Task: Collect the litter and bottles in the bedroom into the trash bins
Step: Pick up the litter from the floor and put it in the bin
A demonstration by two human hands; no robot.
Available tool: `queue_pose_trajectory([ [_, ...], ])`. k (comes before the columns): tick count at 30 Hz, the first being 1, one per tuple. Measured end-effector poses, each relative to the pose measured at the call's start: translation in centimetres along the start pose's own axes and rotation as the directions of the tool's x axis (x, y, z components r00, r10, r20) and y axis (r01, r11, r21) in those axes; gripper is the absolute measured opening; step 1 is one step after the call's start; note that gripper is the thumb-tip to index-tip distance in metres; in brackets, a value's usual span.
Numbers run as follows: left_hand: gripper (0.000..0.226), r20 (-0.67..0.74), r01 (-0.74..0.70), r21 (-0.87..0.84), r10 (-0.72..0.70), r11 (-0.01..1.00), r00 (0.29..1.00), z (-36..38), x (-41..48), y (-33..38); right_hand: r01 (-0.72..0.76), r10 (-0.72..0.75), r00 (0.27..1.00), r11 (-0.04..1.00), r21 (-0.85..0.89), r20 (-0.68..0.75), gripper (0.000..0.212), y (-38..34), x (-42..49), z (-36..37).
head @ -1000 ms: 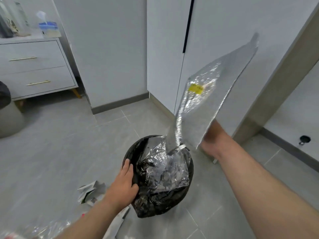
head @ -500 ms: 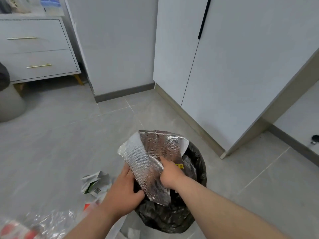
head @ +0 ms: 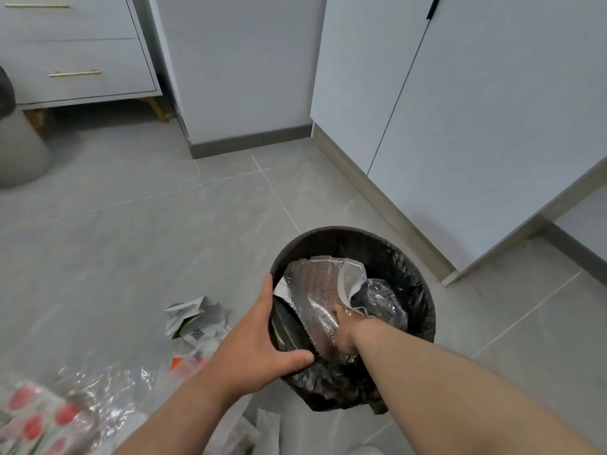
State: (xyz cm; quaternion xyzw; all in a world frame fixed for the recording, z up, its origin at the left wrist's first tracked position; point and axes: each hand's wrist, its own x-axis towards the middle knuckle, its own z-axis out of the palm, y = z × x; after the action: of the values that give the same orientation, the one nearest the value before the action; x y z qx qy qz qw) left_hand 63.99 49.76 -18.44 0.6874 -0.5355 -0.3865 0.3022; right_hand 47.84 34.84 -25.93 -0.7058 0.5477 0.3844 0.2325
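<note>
A round dark trash bin (head: 331, 234) lined with a black bag stands on the floor in front of me. A crumpled silver foil bag (head: 317, 290) lies folded inside it, over clear plastic. My left hand (head: 262, 343) grips the bin's near-left rim, thumb over the edge. My right hand (head: 343, 336) is pushed down into the bin against the foil bag; its fingers are hidden under the foil. Crumpled white packaging (head: 195, 320) lies on the floor left of the bin.
Clear plastic wrap and a red-patterned pack (head: 49, 418) lie at the bottom left. A white drawer unit (head: 75, 57) stands at the back left, a grey round object (head: 19, 152) beside it. White wardrobe doors (head: 476, 110) run along the right. Grey tiles stretch ahead.
The foil bag, held high in my right hand a second ago, has been folded and pushed down into the bin. My left hand has stayed on the rim. My view has tilted down.
</note>
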Motion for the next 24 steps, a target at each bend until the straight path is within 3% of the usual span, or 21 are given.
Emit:
queue_pose_trajectory([
  [3, 0.123, -0.021, 0.063, -0.144, -0.067, 0.988, 0.998, 0.6, 0.0, -0.9, 0.026, -0.024, 0.999, 0.999, 0.043, -0.042, 0.107, 0.2, 0.3, 0.3],
  [6, 0.131, -0.065, 0.117, -0.21, -0.133, 0.971, 0.989, 0.9, -0.1, -0.6, 0.098, -0.09, 0.993, 0.989, 0.112, -0.076, 0.113, 0.4, -0.7, -0.7],
  [12, 0.119, -0.091, 0.13, -0.19, -0.149, 0.973, 0.985, -1.5, -1.0, 1.7, 0.202, -0.196, 0.979, 0.972, 0.125, -0.053, 0.058, 0.7, -7.2, -7.0],
  [14, 0.112, -0.122, 0.109, -0.136, -0.125, 0.985, 0.985, -3.8, -2.7, 2.3, 0.302, -0.284, 0.946, 0.947, 0.113, -0.155, 0.042, -0.3, -10.5, -9.5],
  [16, 0.099, -0.17, 0.104, -0.094, -0.119, 0.99, 0.978, -6.5, -5.0, 2.0, 0.453, -0.384, 0.846, 0.883, 0.12, -0.37, 0.034, -2.2, -14.1, -10.9],
  [19, 0.07, -0.276, 0.211, -0.119, -0.237, 0.97, 0.932, -9.6, -9.2, -0.1, 0.702, -0.452, 0.643, 0.671, 0.239, -0.618, 0.026, -6.7, -19.4, -10.2],
  [22, 0.052, -0.297, 0.403, -0.069, -0.404, 0.913, 0.865, -10.7, -13.2, -5.0, 0.83, -0.546, 0.485, 0.534, 0.162, -0.684, 0.02, -11.6, -22.3, -7.2],
  [24, 0.049, -0.252, 0.512, -0.038, -0.504, 0.858, 0.826, -10.2, -15.3, -8.7, 0.86, -0.649, 0.436, 0.504, 0.077, -0.623, 0.019, -14.5, -22.3, -4.3],
])
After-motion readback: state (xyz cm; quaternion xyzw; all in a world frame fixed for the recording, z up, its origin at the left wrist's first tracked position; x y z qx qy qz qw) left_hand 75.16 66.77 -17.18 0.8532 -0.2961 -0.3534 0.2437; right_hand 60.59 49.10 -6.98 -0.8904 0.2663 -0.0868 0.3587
